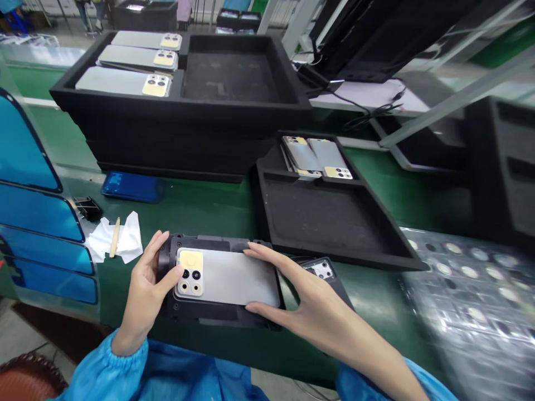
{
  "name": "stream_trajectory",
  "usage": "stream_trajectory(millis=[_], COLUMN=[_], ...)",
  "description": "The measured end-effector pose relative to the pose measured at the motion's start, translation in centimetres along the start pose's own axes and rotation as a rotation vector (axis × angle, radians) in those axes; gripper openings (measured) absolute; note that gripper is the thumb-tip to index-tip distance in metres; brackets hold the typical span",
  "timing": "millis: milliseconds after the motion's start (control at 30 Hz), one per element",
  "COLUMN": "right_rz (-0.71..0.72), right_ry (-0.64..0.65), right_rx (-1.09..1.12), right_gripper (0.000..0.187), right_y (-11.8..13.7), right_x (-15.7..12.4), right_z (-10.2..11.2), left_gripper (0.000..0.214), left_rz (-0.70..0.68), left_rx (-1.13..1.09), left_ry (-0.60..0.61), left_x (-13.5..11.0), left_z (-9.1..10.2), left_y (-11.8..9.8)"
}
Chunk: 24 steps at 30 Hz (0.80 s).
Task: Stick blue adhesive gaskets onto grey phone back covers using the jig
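A silver phone back cover (234,278) with a gold camera block lies face up in a black fixture (200,314) on the green table. My left hand (144,289) wraps the fixture's left end, thumb resting on the camera block. My right hand (301,298) spans the cover's right end, index finger along its top edge and thumb at its lower right corner. Both hands pinch the cover in the fixture.
A low black tray (326,223) to the right holds two more covers (317,159). A large black tray (184,100) behind holds three covers. White wipes with a wooden stick (115,239), a blue film (131,186) and blue-film sheets (37,223) lie left. Clear blister trays (472,301) lie right.
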State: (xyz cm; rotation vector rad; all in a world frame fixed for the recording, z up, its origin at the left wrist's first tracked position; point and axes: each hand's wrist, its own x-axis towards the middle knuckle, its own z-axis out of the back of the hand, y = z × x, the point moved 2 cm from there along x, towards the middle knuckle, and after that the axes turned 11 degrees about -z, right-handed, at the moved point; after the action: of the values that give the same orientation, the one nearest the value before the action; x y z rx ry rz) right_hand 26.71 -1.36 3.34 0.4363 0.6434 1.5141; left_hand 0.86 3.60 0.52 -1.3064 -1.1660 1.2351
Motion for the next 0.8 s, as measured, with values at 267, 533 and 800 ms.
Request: stream_trajectory(millis=[267,533,800], right_rz=[-0.005,-0.025,-0.008], right_ry=[0.012,0.048,0.074], right_rx=[-0.025,-0.042,-0.047], right_gripper=[0.070,0.070,0.075], right_y=[0.13,0.40,0.62], right_x=[0.02,0.33,0.69], right_z=[-0.20,-0.23,-0.23], left_gripper=[0.062,0.054,0.049], left_rz=[-0.034,-0.080,-0.146], left_rx=[0.007,0.002,0.099], left_ry=[-0.012,-0.035,-0.002], left_x=[-0.11,-0.21,-0.39], left_z=[0.19,0.22,0.35], left_y=[0.24,0.20,0.28])
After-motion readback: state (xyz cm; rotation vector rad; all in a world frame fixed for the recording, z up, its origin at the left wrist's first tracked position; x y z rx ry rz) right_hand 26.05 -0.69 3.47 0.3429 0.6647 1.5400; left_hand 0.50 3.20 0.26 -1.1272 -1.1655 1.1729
